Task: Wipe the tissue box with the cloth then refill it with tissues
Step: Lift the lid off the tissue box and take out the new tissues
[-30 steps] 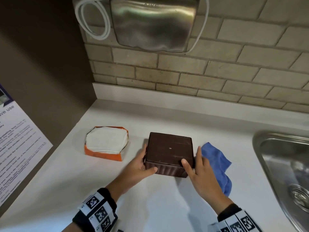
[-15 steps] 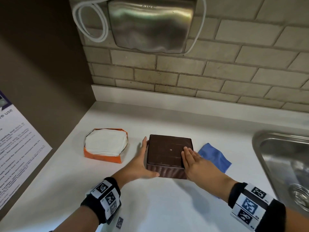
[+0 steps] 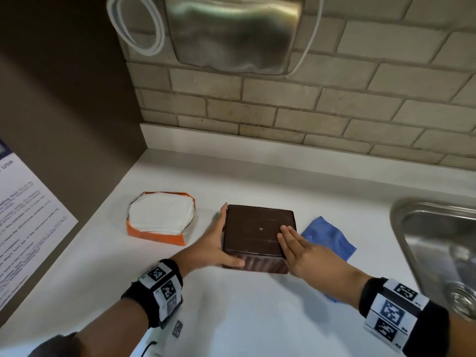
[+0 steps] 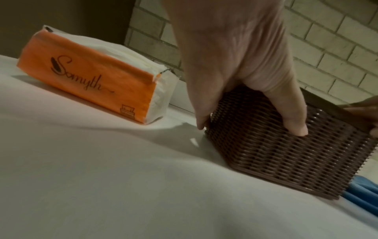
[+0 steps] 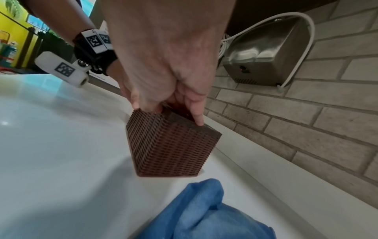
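Observation:
A brown woven tissue box stands on the white counter with a flat solid face up. My left hand lies against its left side with straight fingers, the thumb pressing the front face. My right hand rests flat on the right part of the top, fingers straight. The blue cloth lies loose on the counter right of the box, partly under my right forearm. An opened orange pack of white tissues sits left of the box.
A steel sink is sunk into the counter at the right. A metal hand dryer with a white cable hangs on the brick wall behind. A dark side wall with a printed notice bounds the left.
My right hand left the box's right side and front corner and now lies flat on its top. The left hand stays at the left side. The box has not moved.

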A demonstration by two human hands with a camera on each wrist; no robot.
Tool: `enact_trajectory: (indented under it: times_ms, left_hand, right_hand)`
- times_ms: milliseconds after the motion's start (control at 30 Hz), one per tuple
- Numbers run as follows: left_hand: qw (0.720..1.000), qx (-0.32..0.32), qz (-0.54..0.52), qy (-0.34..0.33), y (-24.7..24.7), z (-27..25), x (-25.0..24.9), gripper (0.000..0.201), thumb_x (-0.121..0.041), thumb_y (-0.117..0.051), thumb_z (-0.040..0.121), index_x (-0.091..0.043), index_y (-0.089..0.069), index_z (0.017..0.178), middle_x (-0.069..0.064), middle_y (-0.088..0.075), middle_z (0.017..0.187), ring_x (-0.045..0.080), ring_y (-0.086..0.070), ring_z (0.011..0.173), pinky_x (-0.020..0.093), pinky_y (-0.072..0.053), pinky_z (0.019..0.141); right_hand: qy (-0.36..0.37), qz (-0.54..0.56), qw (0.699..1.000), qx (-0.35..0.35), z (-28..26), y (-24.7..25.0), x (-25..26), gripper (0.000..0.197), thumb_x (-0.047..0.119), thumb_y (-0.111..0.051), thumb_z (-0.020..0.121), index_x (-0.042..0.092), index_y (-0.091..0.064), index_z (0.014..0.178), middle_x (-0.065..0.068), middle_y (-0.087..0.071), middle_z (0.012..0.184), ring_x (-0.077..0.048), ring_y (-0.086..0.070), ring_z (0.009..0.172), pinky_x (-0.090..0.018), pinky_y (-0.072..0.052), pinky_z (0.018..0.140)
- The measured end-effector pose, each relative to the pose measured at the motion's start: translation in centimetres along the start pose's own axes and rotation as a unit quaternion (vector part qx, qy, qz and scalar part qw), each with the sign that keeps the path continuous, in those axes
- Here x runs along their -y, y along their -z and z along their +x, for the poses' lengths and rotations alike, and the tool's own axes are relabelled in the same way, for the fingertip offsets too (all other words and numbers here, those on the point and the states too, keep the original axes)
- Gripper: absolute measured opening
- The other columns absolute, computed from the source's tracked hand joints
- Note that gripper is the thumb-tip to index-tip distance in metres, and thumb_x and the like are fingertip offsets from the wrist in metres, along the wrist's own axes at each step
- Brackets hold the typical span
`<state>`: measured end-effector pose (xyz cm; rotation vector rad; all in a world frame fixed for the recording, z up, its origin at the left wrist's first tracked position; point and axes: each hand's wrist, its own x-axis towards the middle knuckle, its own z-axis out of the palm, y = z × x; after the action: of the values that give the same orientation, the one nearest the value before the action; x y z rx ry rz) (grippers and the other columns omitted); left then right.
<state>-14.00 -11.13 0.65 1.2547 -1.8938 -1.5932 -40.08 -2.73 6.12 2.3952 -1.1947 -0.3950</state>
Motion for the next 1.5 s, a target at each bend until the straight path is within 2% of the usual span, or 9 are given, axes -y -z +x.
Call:
enact_trajectory:
  times_ms: [167, 667, 767, 933, 1033, 1133, 1200, 1333, 1500]
  left_hand:
    - [0.999, -0.013, 0.046, -0.013, 0.3, 0.0, 0.5, 0.140, -0.042, -0.093, 0.046, -0.078, 0.015, 0.127, -0.022, -0.009, 0.158, 0.016, -0.022, 0.149, 0.051, -0.032, 0.118]
    - [0.996, -0.027, 0.073, -0.044, 0.1, -0.4, 0.0, 0.136, -0.036, -0.090, 0.047, -0.034, -0.006, 0.154, -0.018, -0.017, 0.152, 0.011, -0.028, 0.143, 0.044, -0.030, 0.121]
    - [0.997, -0.025, 0.064, -0.042, 0.1, -0.4, 0.3, 0.133, -0.031, -0.091, 0.050, -0.039, -0.006, 0.153, -0.015, -0.020, 0.153, 0.010, -0.029, 0.145, 0.044, -0.034, 0.119]
    - [0.997, -0.031, 0.058, -0.036, 0.2, -0.2, 1.0, 0.138, -0.036, -0.092, 0.048, -0.050, 0.002, 0.149, -0.013, -0.016, 0.157, 0.013, -0.022, 0.148, 0.047, -0.033, 0.119]
    - [0.996, -0.038, 0.077, -0.020, 0.3, -0.5, 1.0, 0.143, -0.046, -0.089, 0.047, -0.064, 0.019, 0.139, -0.018, 0.004, 0.162, 0.015, -0.004, 0.153, 0.051, -0.026, 0.121]
    - [0.995, -0.058, 0.078, -0.009, 0.6, -1.3, -0.6, 0.139, -0.058, -0.088, 0.047, -0.075, 0.025, 0.125, -0.024, 0.015, 0.160, 0.011, 0.006, 0.153, 0.054, -0.019, 0.122]
    - [0.989, -0.115, 0.079, -0.052, 0.6, -1.7, -2.6, 0.128, -0.061, -0.082, 0.060, -0.062, 0.016, 0.141, -0.025, 0.008, 0.161, 0.007, 0.002, 0.152, 0.048, -0.018, 0.123]
    - [0.949, -0.253, 0.108, -0.151, 1.0, -2.4, -6.6, 0.058, -0.029, -0.056, 0.098, -0.026, -0.034, 0.152, -0.007, -0.037, 0.155, 0.006, -0.035, 0.142, 0.035, -0.032, 0.119]
    - [0.907, -0.349, 0.150, -0.180, 1.7, -4.9, -10.4, 0.030, -0.022, -0.052, 0.101, -0.017, -0.065, 0.128, -0.003, -0.068, 0.116, 0.001, -0.062, 0.094, -0.003, -0.041, 0.078]
  right_hand:
    - [0.016, 0.033, 0.999, 0.021, 0.0, 0.8, -1.0, 0.064, -0.011, -0.073, 0.056, -0.010, -0.060, 0.119, -0.033, -0.062, 0.118, -0.038, -0.069, 0.098, -0.033, -0.059, 0.049]
    - [0.016, 0.041, 0.999, 0.007, -0.9, 1.3, -0.2, 0.075, -0.009, -0.070, 0.069, -0.012, -0.036, 0.136, -0.037, -0.061, 0.115, -0.044, -0.065, 0.102, -0.041, -0.060, 0.060]
    - [-0.008, 0.095, 0.994, -0.056, -0.8, 2.2, -1.7, 0.081, -0.009, -0.066, 0.068, -0.011, -0.025, 0.138, -0.031, -0.062, 0.118, -0.037, -0.068, 0.100, -0.035, -0.060, 0.066]
    - [-0.075, 0.181, 0.975, -0.105, -0.3, 3.8, -2.1, 0.067, 0.006, -0.086, 0.057, 0.001, -0.065, 0.120, -0.015, -0.070, 0.114, -0.026, -0.071, 0.091, -0.026, -0.058, 0.066]
    - [-0.104, 0.245, 0.953, -0.146, -0.2, 4.1, -2.4, 0.065, -0.003, -0.084, 0.054, 0.003, -0.066, 0.117, -0.011, -0.072, 0.111, -0.020, -0.067, 0.096, -0.023, -0.054, 0.079]
    - [-0.106, 0.250, 0.951, -0.146, 0.1, 5.4, -3.4, 0.049, 0.010, -0.072, 0.072, 0.008, -0.063, 0.120, -0.002, -0.071, 0.109, -0.016, -0.070, 0.093, -0.016, -0.050, 0.081]
    - [-0.121, 0.279, 0.940, -0.153, 0.3, 6.3, -4.1, 0.050, 0.048, -0.048, 0.087, 0.019, -0.059, 0.126, 0.012, -0.063, 0.114, -0.007, -0.063, 0.100, -0.008, -0.040, 0.086]
    - [-0.142, 0.281, 0.930, -0.192, 1.4, 8.0, -4.9, 0.050, -0.004, -0.070, 0.071, 0.001, -0.061, 0.120, -0.013, -0.070, 0.104, -0.028, -0.070, 0.078, -0.023, -0.051, 0.072]
    - [-0.159, 0.320, 0.897, -0.261, 0.5, 11.0, -5.8, 0.035, 0.010, -0.043, 0.091, 0.008, -0.062, 0.120, -0.007, -0.069, 0.107, -0.025, -0.067, 0.087, -0.030, -0.056, 0.069]
